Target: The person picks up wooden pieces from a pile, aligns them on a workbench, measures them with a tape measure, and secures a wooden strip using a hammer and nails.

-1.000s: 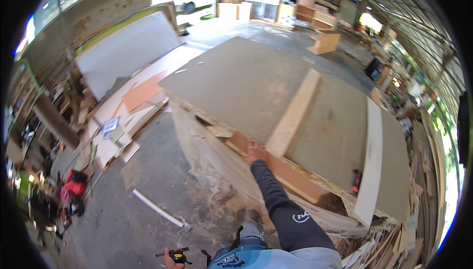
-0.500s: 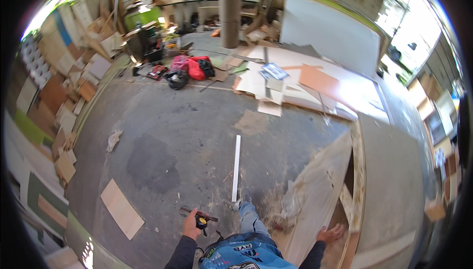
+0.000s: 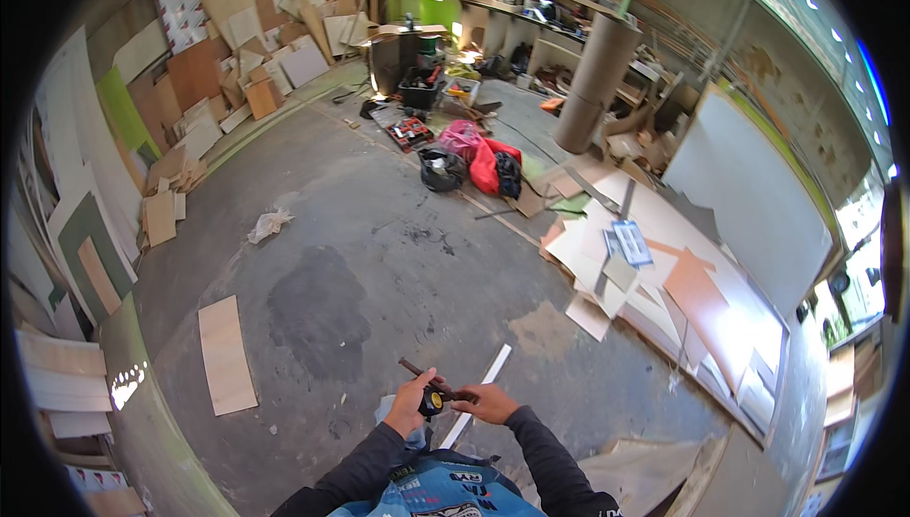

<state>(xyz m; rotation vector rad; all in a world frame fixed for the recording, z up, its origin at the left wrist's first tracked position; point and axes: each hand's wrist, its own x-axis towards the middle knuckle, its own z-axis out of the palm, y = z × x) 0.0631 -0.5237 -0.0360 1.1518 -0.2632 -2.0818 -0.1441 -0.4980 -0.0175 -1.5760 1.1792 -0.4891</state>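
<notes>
Closely, two bare hands are held together above a grey workshop floor [image 3: 313, 204], at the near middle of the scene. A black and yellow tape measure [image 3: 432, 401] is gripped in the left hand [image 3: 408, 407], with the fingers curled around its case, and a slim dark brown bar [image 3: 410, 366] is carried across the same hand, its left end pointed away. By the right hand [image 3: 488, 404], the bar's right end is met just beside the tape measure; the fingers are drawn together there, though whether the bar or the tape measure is pinched cannot be told. Below, a straight white strip [image 3: 497, 363] is seen on the floor, partly covered by the right hand. To the left, a pale rectangular panel [image 3: 227, 356] is laid flat. At the far middle, a red bag [image 3: 485, 168], a pink bag [image 3: 460, 138] and a black bag [image 3: 442, 170] are grouped. To the right, loose sheets [image 3: 588, 250] are heaped near a thick brown cylinder [image 3: 599, 81], and a large white board [image 3: 749, 171] is stood on edge.
</notes>
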